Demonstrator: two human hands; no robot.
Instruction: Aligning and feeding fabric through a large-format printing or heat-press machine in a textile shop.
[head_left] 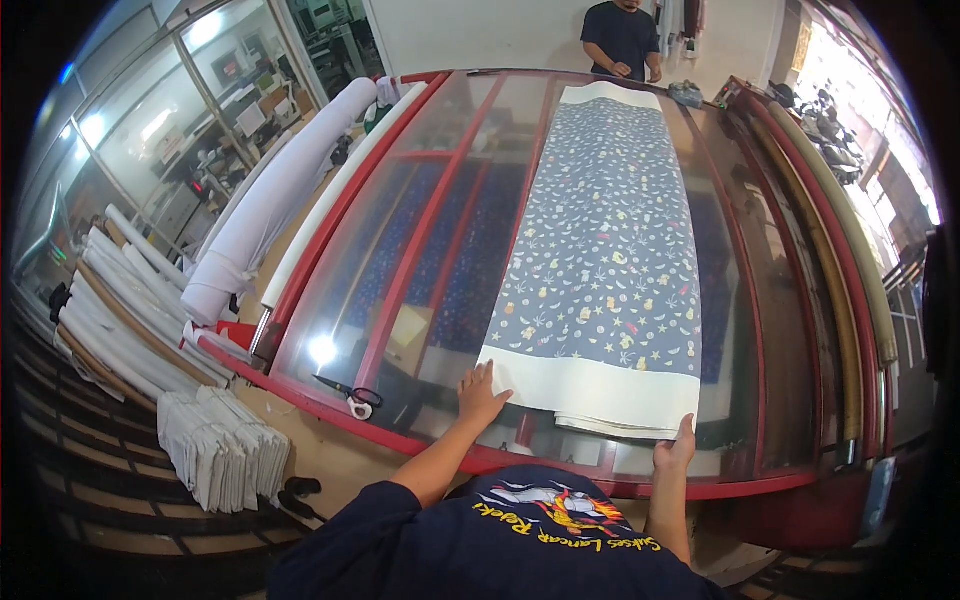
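Observation:
A long printed sheet, grey-blue with small white, yellow and pink motifs, runs lengthwise over the glass-topped table. Its plain white border faces me, and white layers lie beneath its near edge. I cannot tell whether it is paper or cloth. At the border's near left corner rests my left hand, fingers spread and thumb out. My right hand closes on the near right corner, some of its fingers hidden. Black-handled scissors lie on the glass to the left, beside a small white ring-shaped thing.
A red frame borders the table. White rolls flank it on the left, brown rolls on the right. Folded white bundles stand at the lower left. Another person stands at the far end.

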